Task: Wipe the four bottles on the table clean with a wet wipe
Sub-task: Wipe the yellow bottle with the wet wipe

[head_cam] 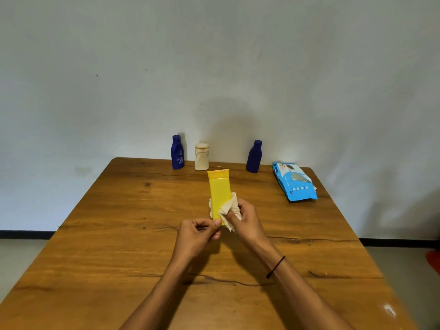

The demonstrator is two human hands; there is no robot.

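Yellow bottle up off the wooden table, mid-table, caught between both hands with a wet wipe wrapped on its lower end.

Warm, knotty, cracked tabletop against a pale grey plaster wall; dark skirting and grey floor beyond. Left hand pinching the bottle's bottom end, right hand clutching the crumpled off-white wipe against its flat, glossy side. Along the far edge, upright: blue bottle, squat cream bottle, second blue bottle. Well to the right, lying flat, a crinkly blue wipes packet, flap peeled back.
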